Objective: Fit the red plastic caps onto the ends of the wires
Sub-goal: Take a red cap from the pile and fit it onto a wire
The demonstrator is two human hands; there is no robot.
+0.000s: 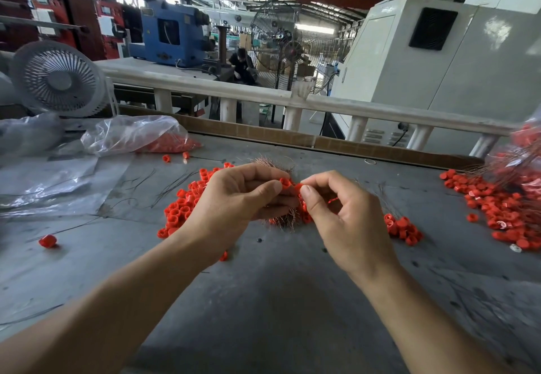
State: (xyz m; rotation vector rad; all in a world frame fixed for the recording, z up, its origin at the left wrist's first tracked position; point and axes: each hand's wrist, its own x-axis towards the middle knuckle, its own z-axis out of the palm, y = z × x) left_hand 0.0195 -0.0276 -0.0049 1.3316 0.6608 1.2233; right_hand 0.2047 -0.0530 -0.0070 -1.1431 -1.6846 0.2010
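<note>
Left hand point(234, 198) grips wires point(282, 217) and pinches a cap point(284, 182); right hand point(336, 207) pinches another cap point(298, 187) beside it, probably lining up.

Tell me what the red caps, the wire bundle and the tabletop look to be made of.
Red caps: likely moulded plastic, uniform colour, slight sheen.
Wire bundle: reddish-brown metallic strands, probably copper.
Tabletop: dull grey, scuffed, stained; possibly painted metal or board, unclear.

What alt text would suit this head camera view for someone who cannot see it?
Over a grey worktable, a person's left hand grips a bundle of thin copper wires and pinches a small red plastic cap, while the right hand pinches another. Loose red caps lie scattered around.
</note>
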